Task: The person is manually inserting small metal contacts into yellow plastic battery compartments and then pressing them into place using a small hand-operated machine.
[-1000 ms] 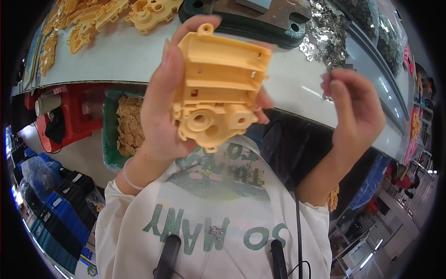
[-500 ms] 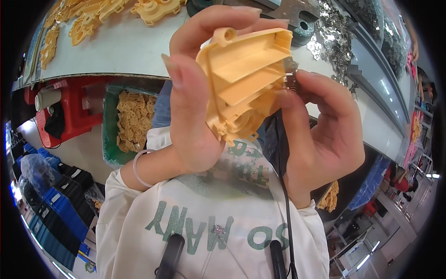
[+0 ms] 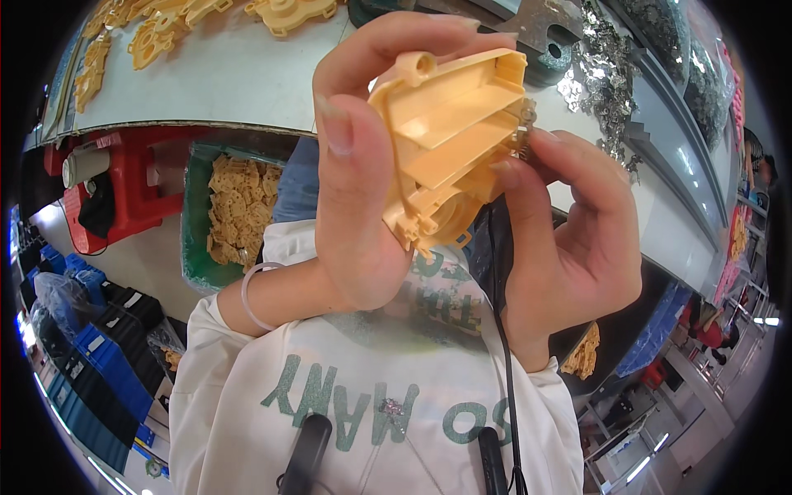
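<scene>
My left hand (image 3: 359, 165) is wrapped round a yellow moulded plastic housing (image 3: 458, 124), holding it up above the table's near edge. Slanted ribs and a round opening show on the part's near side. At its right side, my right hand (image 3: 569, 223) pinches a small metal piece (image 3: 523, 136) between thumb and forefinger. The metal piece sits against the housing's edge; its exact shape and seating are partly hidden by the fingertips.
Several yellow housings (image 3: 157, 37) lie at the table's far left. Small metal pieces (image 3: 606, 74) are heaped at the right, beside a dark metal fixture (image 3: 551, 41). A green crate (image 3: 196, 239) of yellow parts stands below left, near a red stool (image 3: 136, 198).
Both the housing and my left hand have shifted slightly right, and the housing has tilted a little. My right hand keeps its pinch at the housing's edge.
</scene>
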`<move>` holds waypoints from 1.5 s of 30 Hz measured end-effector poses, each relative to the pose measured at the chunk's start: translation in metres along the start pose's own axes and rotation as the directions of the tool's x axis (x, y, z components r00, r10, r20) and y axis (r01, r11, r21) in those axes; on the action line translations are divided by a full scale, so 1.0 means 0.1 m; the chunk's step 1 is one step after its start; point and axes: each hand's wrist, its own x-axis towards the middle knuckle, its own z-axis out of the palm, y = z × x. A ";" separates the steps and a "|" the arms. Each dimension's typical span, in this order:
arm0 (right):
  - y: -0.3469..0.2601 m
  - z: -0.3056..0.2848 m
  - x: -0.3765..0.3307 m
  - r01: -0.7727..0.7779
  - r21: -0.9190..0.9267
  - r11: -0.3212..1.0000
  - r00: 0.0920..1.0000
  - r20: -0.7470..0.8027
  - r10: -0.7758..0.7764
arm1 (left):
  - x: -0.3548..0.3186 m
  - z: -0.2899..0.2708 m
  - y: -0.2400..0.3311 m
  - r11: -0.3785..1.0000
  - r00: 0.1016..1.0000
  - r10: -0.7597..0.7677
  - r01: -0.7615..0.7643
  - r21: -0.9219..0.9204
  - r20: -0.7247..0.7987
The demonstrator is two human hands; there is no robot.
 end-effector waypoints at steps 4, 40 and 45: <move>0.05 0.02 0.03 0.145 -0.106 0.984 0.989 0.053 -0.140 | -0.01 0.06 0.05 0.993 0.987 -0.063 0.078 0.093 -0.148; 0.31 -0.54 0.44 0.232 -0.258 0.938 0.962 0.203 -0.182 | 0.02 -0.19 0.24 0.964 0.976 -0.122 0.160 0.210 -0.180; 0.75 -0.87 0.91 0.135 -0.566 0.813 0.966 0.258 0.020 | 0.00 -0.20 0.25 0.954 0.969 -0.146 0.191 0.232 -0.200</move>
